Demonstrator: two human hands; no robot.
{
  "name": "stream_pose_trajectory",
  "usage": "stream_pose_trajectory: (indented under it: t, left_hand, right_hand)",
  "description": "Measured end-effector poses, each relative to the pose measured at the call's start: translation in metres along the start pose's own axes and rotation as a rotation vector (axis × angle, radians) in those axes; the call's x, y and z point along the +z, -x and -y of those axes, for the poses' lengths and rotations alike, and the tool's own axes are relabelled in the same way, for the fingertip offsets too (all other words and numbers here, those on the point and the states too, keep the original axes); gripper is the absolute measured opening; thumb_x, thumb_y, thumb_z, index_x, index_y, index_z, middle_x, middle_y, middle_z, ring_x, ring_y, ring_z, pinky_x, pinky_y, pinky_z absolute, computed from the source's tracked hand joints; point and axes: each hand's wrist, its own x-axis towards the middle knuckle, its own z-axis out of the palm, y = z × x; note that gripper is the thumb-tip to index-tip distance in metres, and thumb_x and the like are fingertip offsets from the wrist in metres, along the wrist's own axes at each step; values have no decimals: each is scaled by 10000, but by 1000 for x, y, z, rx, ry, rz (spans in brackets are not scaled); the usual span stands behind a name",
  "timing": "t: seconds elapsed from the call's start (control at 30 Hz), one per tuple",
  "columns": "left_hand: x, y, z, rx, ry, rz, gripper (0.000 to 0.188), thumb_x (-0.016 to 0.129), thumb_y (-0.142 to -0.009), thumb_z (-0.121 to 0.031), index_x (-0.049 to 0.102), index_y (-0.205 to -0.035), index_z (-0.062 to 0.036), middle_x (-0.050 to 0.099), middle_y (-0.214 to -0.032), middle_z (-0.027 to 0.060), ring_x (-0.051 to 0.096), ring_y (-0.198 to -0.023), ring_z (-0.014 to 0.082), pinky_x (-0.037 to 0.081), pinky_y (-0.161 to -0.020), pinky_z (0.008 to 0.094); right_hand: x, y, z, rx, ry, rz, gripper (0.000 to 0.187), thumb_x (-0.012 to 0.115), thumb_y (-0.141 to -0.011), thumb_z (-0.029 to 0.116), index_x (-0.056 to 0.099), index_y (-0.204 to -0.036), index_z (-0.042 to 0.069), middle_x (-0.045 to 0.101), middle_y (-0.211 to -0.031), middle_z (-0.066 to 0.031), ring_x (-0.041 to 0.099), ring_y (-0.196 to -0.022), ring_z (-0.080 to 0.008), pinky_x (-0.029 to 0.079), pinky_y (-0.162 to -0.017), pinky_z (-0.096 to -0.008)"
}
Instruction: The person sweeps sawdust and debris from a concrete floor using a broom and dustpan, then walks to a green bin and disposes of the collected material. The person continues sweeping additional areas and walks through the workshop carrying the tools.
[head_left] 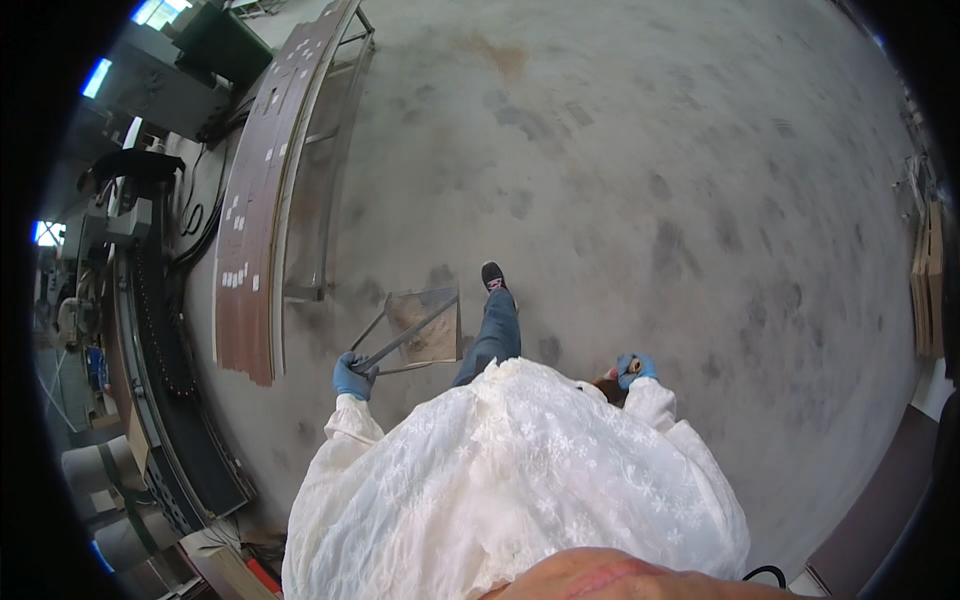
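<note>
My left hand (354, 376), in a blue glove, is closed round the handle of a metal dustpan (452, 347). The pan hangs ahead of that hand above the grey floor, joined to the handle by thin bars. Its inside looks brown and dusty. Out to the right, my right hand (635, 370), gloved in blue too, grips the end of a wooden handle (633, 367). Below it a dark brown part shows, perhaps a brush, mostly hidden by my white sleeve and the hand.
Long reddish-brown boards (262, 210) lie on a metal rack (325, 235) at the left. Beyond them stands a machine with a black conveyor (165, 370); a dark-clothed figure (140, 165) seems to be beside it. Brown panels (930, 280) lean at the far right. Scuffed concrete floor (700, 200) stretches ahead.
</note>
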Motion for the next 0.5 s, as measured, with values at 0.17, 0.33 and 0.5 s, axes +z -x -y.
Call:
stream_pose_trajectory:
  t: [0.17,0.33,0.5]
  left_hand:
    - [152,-131,-102,-45,-27,-7,120,549,-797,-257,570,-741,-153,627,-742,38,574,-677,245,473,-613,428]
    - [297,-226,-222,-39,-157,-58,123,560,-801,-270,582,-755,-158,652,-770,21,603,-739,242,481,-641,432]
    - [415,-330,-304,54,-154,-90,108,544,-810,-207,593,-810,-110,661,-810,79,623,-740,266,527,-604,422]
  right_hand:
    - [198,-95,-5,-186,96,-109,128,572,-782,67,499,-866,2,538,-712,-96,513,-496,-162,453,-412,-233]
    - [385,-170,-4,-70,106,22,189,569,-754,23,435,-648,104,486,-618,-44,486,-508,-170,448,-426,-248]
    - [590,-272,8,-150,72,33,212,554,-770,34,417,-633,122,452,-590,-33,457,-480,-157,448,-427,-236]
